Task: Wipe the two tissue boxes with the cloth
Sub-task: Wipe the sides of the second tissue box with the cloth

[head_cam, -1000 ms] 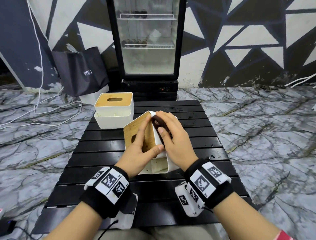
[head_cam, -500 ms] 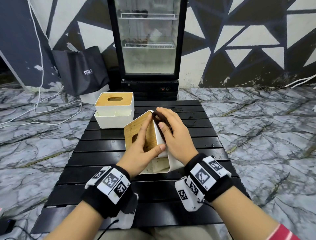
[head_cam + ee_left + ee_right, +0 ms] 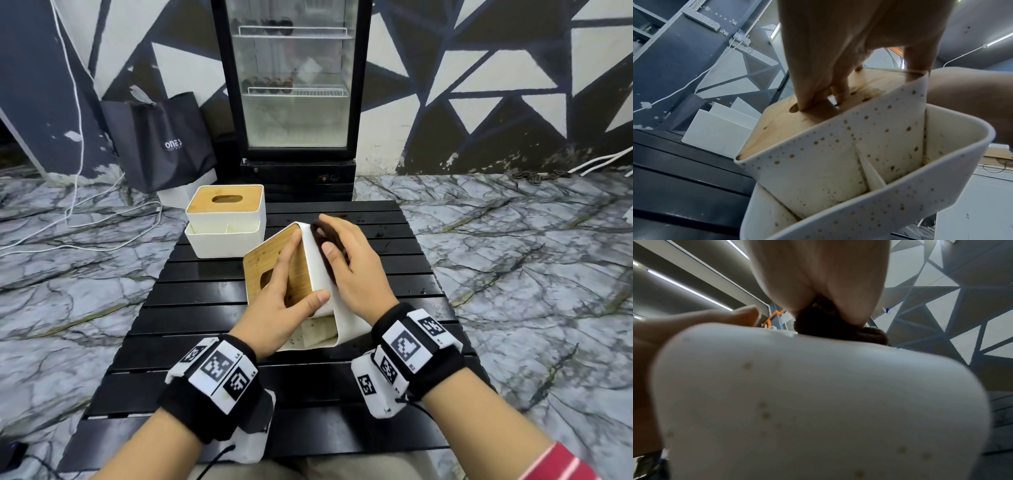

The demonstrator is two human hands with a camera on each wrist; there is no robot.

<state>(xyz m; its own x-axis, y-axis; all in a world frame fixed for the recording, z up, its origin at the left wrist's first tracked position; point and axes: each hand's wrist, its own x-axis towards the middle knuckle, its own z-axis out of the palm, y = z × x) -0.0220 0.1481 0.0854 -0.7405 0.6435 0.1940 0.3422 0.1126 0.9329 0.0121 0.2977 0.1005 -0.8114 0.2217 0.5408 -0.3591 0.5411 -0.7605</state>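
Note:
A white tissue box with a wooden lid (image 3: pixel 317 274) is tipped onto its side on the black slatted table (image 3: pixel 191 301). My left hand (image 3: pixel 289 291) grips it, fingers across the wooden lid (image 3: pixel 789 120) and thumb on the white wall. Brown specks dot the box (image 3: pixel 838 154) and its side compartments. My right hand (image 3: pixel 346 263) presses a dark brown cloth (image 3: pixel 323 236) against the upturned white side of the box (image 3: pixel 797 402); most of the cloth (image 3: pixel 830 327) is hidden under the fingers. A second tissue box (image 3: pixel 226 222) stands upright at the table's far left.
A glass-door fridge (image 3: pixel 294 89) stands behind the table, with a dark shopping bag (image 3: pixel 161 144) to its left. White cables (image 3: pixel 78 219) lie on the marble floor at the left. The near half of the table holds nothing but my wrists.
My right hand with the cloth has slid a little up the white side toward the box's far top edge. The left hand and the box have barely moved.

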